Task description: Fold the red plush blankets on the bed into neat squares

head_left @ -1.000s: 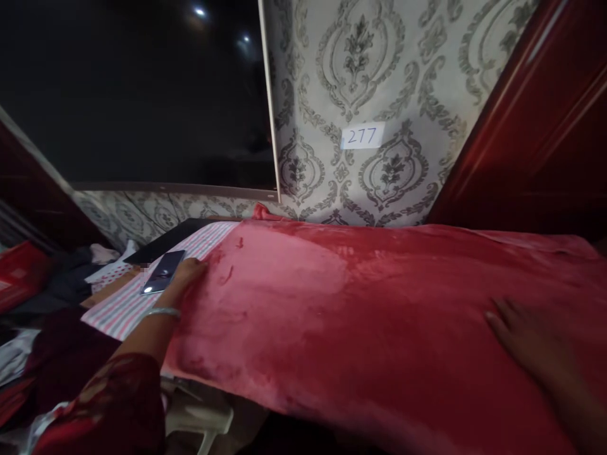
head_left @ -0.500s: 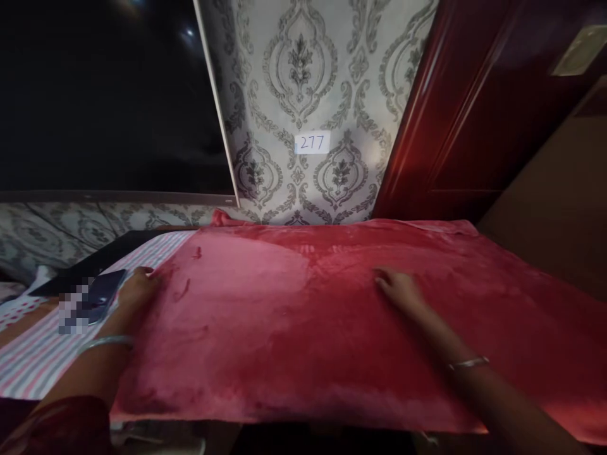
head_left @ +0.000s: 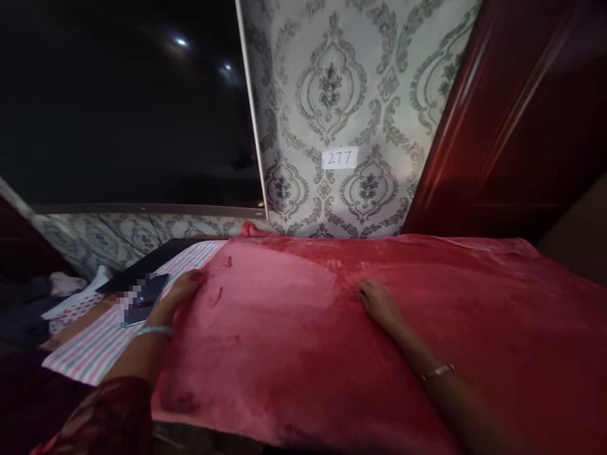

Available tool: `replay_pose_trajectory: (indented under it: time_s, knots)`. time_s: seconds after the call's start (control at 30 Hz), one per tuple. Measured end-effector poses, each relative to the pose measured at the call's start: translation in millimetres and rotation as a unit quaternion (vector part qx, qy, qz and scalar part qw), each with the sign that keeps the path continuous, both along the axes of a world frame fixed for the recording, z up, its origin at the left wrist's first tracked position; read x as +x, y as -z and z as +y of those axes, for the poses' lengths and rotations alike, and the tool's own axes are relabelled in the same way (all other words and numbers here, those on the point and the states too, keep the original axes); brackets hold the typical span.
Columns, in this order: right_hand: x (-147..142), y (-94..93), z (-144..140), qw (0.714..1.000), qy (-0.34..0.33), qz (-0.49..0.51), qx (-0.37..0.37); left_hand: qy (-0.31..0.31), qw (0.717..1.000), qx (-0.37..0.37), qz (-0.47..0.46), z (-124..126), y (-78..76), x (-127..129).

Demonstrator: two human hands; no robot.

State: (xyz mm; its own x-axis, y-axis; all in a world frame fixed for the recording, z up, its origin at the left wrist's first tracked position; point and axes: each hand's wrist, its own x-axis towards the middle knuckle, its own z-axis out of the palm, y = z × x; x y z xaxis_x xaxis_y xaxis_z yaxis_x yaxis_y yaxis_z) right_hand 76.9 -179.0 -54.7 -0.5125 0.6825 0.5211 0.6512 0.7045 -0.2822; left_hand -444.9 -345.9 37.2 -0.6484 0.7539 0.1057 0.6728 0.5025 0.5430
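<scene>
A red plush blanket [head_left: 284,354] lies spread over a flat surface, with a paler pink patch on its left side. At the blanket's left edge is my left hand [head_left: 186,285], its fingers curled on the edge of the cloth. My right hand [head_left: 379,304] rests near the middle of the blanket. Its fingers are bent down and together against the cloth; whether a fold is pinched under them is hidden. Just left of my left hand, a dark flat object [head_left: 149,297], partly pixelated, lies on a striped cloth [head_left: 90,357].
A large dark screen [head_left: 123,114] hangs at the left. Behind the blanket is patterned wallpaper [head_left: 332,82] with a paper label [head_left: 339,158] reading 277. A dark red wooden panel [head_left: 512,126] stands at the right. Dotted white cloth [head_left: 76,306] lies at far left.
My view has turned left, so the scene sits further right. Over the blanket, my right hand has moved left, nearer to my left hand. The left hand stays at the blanket's left edge.
</scene>
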Motion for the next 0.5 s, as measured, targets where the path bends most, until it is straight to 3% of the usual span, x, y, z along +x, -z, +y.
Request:
replay_pose_trajectory:
  time_s: [0.27,0.5]
  knots:
    - [-4.8,21.3,2.7,0.996,0.027,0.053,0.067,0.034,0.995,0.064,-0.071,9.3,-0.2,-6.9]
    - [-1.8,18.4,-4.1,0.993,0.053,0.069,0.077,0.018,0.979,0.116,-0.165,17.5,-1.2,-4.6]
